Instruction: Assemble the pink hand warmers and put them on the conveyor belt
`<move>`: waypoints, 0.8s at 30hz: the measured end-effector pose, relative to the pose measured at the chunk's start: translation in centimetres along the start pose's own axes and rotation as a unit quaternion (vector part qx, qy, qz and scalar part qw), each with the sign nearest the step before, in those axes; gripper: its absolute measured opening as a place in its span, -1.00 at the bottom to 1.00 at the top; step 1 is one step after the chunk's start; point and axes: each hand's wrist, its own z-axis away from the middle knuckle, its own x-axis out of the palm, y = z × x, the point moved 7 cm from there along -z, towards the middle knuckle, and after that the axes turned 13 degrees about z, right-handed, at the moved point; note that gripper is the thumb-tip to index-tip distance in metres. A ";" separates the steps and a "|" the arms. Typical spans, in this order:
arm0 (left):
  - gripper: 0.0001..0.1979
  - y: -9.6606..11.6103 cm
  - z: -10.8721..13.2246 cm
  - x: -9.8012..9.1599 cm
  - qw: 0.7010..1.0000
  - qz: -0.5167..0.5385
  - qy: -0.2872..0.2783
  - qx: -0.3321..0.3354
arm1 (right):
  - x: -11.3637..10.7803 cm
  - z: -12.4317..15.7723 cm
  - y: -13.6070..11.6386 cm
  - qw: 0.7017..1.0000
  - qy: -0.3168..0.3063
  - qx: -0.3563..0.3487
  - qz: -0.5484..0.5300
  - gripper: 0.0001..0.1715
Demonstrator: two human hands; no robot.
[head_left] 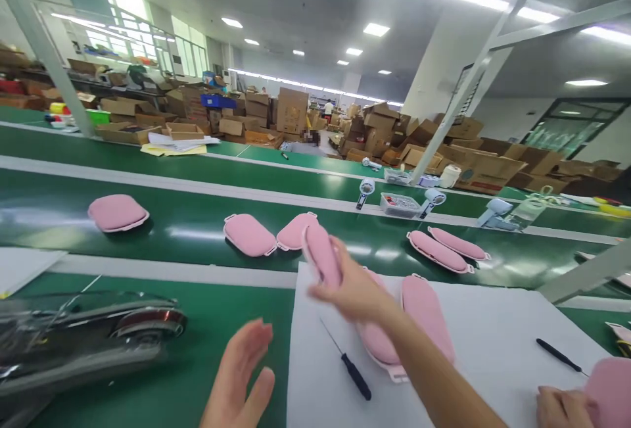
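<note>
My right hand [355,286] grips a pink padded oval piece [321,254] with a pale rim, tilted up above the near edge of the green belt. My left hand [241,379] is held low with thumb and fingers apart, and nothing is in it. Beneath my right forearm, two similar pink pieces [428,316] lie on a white sheet [483,323], partly hidden by the arm. A black-handled screwdriver [355,375] rests on that sheet near my right hand. Just behind the held piece, two more pink pieces [250,235] sit on the belt.
Another person's hand [562,408] is at lower right by a pink piece and a second screwdriver [558,354]. A blurred, glossy dark object [89,342] stands at left. Beyond are handheld fans [366,192], a clear parts box [400,204] and a metal post [458,106].
</note>
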 end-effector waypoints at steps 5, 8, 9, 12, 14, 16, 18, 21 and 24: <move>0.10 0.8 0.8 1.7 0.980 0.152 -0.075 -0.104 | 6.2 10.8 -5.8 0.963 0.043 -0.129 -0.232 0.05; 0.04 0.5 2.0 2.0 0.948 0.216 -0.102 -0.212 | 9.8 12.9 -3.6 0.946 -0.040 -0.022 -0.322 -0.25; -0.04 0.3 2.4 2.0 0.936 0.232 -0.106 -0.244 | 10.5 13.2 -2.2 0.940 -0.051 0.019 -0.337 -0.37; -0.21 -0.7 3.2 1.9 0.911 0.246 -0.117 -0.308 | 10.8 13.8 2.9 0.957 0.019 0.098 -0.273 -0.53; -0.23 -1.4 3.2 1.9 0.911 0.238 -0.123 -0.313 | 9.6 14.2 4.6 0.979 0.118 0.058 -0.154 -0.56; -0.25 -2.0 3.1 2.1 0.911 0.237 -0.134 -0.310 | 8.3 14.9 4.4 0.978 0.204 -0.026 -0.028 -0.56; -0.31 -2.3 3.2 2.7 0.903 0.246 -0.155 -0.315 | 7.4 15.6 2.8 0.960 0.246 -0.118 0.061 -0.60; -0.33 -2.1 3.4 3.7 0.893 0.262 -0.191 -0.312 | 6.4 15.7 0.5 0.946 0.233 -0.193 0.116 -0.59; -0.31 -1.7 3.6 4.4 0.883 0.280 -0.213 -0.311 | 6.1 15.2 -1.1 0.953 0.164 -0.231 0.110 -0.59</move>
